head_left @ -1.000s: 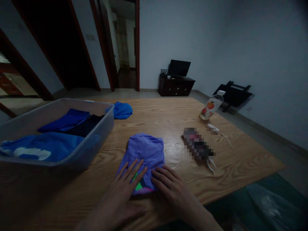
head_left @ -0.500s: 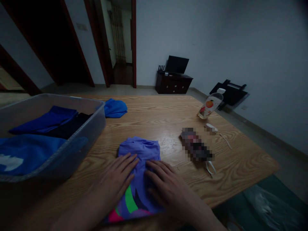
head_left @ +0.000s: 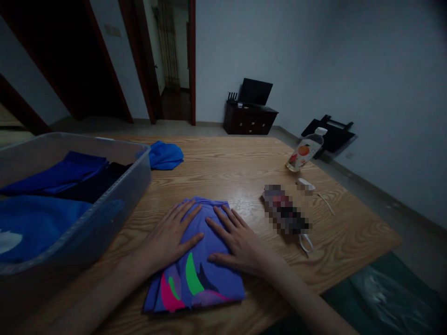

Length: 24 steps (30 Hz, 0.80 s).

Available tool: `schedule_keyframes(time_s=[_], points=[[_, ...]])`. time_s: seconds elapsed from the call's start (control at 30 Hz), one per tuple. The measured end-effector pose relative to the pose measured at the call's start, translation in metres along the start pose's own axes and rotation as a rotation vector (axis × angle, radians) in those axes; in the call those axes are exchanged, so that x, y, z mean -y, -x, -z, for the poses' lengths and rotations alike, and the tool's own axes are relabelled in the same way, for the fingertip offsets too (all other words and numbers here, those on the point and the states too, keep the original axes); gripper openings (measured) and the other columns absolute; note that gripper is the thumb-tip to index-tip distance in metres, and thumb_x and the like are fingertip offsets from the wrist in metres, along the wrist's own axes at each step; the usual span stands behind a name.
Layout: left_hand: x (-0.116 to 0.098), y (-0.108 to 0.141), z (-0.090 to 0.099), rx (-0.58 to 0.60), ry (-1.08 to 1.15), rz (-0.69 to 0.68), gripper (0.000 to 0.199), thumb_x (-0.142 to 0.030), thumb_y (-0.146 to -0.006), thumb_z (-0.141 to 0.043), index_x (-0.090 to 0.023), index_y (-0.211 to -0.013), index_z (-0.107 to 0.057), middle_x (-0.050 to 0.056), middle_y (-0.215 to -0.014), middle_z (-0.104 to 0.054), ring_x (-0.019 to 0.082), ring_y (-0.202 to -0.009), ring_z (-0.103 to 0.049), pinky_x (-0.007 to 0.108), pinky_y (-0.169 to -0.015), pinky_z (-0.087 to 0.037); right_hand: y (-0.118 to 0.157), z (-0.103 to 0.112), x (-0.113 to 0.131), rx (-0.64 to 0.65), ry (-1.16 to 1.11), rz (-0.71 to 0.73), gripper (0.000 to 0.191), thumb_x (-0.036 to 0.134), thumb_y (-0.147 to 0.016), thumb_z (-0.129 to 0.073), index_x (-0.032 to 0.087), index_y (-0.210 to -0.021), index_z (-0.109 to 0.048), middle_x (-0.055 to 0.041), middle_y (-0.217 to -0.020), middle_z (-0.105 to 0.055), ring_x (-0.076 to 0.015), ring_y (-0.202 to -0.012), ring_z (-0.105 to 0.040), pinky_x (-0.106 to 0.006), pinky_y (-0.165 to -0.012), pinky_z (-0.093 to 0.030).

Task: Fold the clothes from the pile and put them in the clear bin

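Note:
A folded purple cloth (head_left: 209, 279) with a green, pink and dark print lies on the wooden table (head_left: 223, 163) near its front edge. My left hand (head_left: 171, 237) rests flat on the left side of the cloth, fingers spread. On the cloth's upper right part lies my right hand (head_left: 240, 242), its fingers also spread and pointing away from me. Neither hand grips anything. To the left stands a clear plastic bin (head_left: 129, 200) holding blue (head_left: 45, 218) and dark folded clothes.
Behind the bin's right corner is a blue cloth (head_left: 165, 156). On the right lie a pixelated item (head_left: 284, 209) with a white loop and a small white device (head_left: 306, 184) with a cord, near a bottle (head_left: 305, 151). Clear plastic (head_left: 387, 293) sits beyond the table's right edge.
Both hands have moved forward on the purple cloth and their fingers have spread. The cloth's top looks smoother, and more of its printed lower part shows.

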<state>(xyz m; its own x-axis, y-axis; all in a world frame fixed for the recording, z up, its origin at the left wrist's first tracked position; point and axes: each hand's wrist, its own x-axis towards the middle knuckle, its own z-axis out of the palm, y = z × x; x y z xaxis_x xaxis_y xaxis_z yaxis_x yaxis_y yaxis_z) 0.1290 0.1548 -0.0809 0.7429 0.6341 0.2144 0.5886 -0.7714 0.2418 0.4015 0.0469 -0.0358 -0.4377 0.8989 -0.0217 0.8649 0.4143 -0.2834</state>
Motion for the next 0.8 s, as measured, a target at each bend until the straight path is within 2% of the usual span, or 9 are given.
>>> schedule_keyframes(time_s=[0.13, 0.3, 0.4, 0.5, 0.6, 0.73, 0.8], points=[[-0.013, 0.026, 0.001, -0.079, -0.118, 0.018, 0.082, -0.073, -0.107, -0.05, -0.029, -0.174, -0.032, 0.011, -0.176, -0.042, 0.035, -0.158, -0.047, 0.058, -0.129, -0.041, -0.002, 0.013, -0.004, 0.109, -0.043, 0.116, 0.107, 0.088, -0.097, -0.054, 0.029, -0.179, -0.021, -0.013, -0.186, -0.006, -0.037, -0.172, 0.001, -0.059, -0.14, -0.01], [-0.019, 0.055, -0.002, -0.195, -0.272, 0.012, 0.088, -0.077, -0.105, -0.05, -0.027, -0.175, -0.032, 0.013, -0.174, -0.044, 0.036, -0.153, -0.052, 0.055, -0.128, -0.038, -0.001, 0.017, 0.003, 0.144, -0.122, 0.187, 0.108, 0.088, -0.095, -0.059, 0.031, -0.179, -0.021, -0.0102, -0.187, -0.005, -0.0352, -0.173, 0.002, -0.057, -0.14, -0.004], [-0.02, 0.062, 0.001, -0.23, -0.303, 0.018, 0.08, -0.071, -0.11, -0.042, -0.024, -0.174, -0.034, 0.015, -0.175, -0.043, 0.035, -0.156, -0.048, 0.054, -0.132, -0.032, 0.005, 0.015, 0.012, 0.103, -0.112, 0.145, 0.106, 0.089, -0.095, -0.055, 0.031, -0.178, -0.024, -0.0102, -0.187, -0.004, -0.036, -0.173, 0.003, -0.059, -0.14, -0.002], [-0.033, 0.072, 0.01, -0.279, -0.333, -0.029, 0.073, -0.061, -0.114, -0.038, -0.017, -0.172, -0.037, 0.015, -0.177, -0.04, 0.033, -0.162, -0.039, 0.049, -0.137, -0.02, 0.019, 0.013, 0.022, 0.07, -0.112, 0.142, 0.103, 0.084, -0.098, -0.057, 0.032, -0.179, -0.019, -0.0076, -0.187, -0.003, -0.035, -0.173, 0.001, -0.059, -0.14, -0.001], [-0.052, 0.089, 0.015, -0.268, -0.328, -0.117, 0.081, -0.07, -0.108, -0.049, -0.018, -0.169, -0.044, 0.01, -0.176, -0.043, 0.029, -0.166, -0.033, 0.04, -0.14, -0.01, 0.034, 0.009, 0.03, 0.1, -0.139, 0.176, 0.104, 0.081, -0.099, -0.06, 0.035, -0.179, -0.015, -0.0038, -0.187, -0.002, -0.0326, -0.173, -0.003, -0.055, -0.141, -0.002], [-0.058, 0.106, 0.004, -0.269, -0.295, -0.199, 0.091, -0.082, -0.099, -0.054, -0.021, -0.167, -0.049, 0.01, -0.173, -0.048, 0.029, -0.164, -0.036, 0.037, -0.137, -0.02, 0.046, -0.006, 0.033, 0.073, -0.136, 0.163, 0.11, 0.082, -0.095, -0.065, 0.034, -0.179, -0.012, -0.0056, -0.186, -0.003, -0.0359, -0.172, -0.006, -0.057, -0.14, -0.01], [-0.055, 0.108, -0.002, -0.268, -0.295, -0.2, 0.093, -0.083, -0.098, -0.053, -0.021, -0.167, -0.048, 0.01, -0.173, -0.047, 0.029, -0.164, -0.036, 0.038, -0.137, -0.02, 0.047, -0.015, 0.032, 0.047, -0.113, 0.159, 0.111, 0.084, -0.094, -0.064, 0.034, -0.179, -0.013, -0.0066, -0.186, -0.004, -0.0379, -0.172, -0.008, -0.06, -0.139, -0.014]])
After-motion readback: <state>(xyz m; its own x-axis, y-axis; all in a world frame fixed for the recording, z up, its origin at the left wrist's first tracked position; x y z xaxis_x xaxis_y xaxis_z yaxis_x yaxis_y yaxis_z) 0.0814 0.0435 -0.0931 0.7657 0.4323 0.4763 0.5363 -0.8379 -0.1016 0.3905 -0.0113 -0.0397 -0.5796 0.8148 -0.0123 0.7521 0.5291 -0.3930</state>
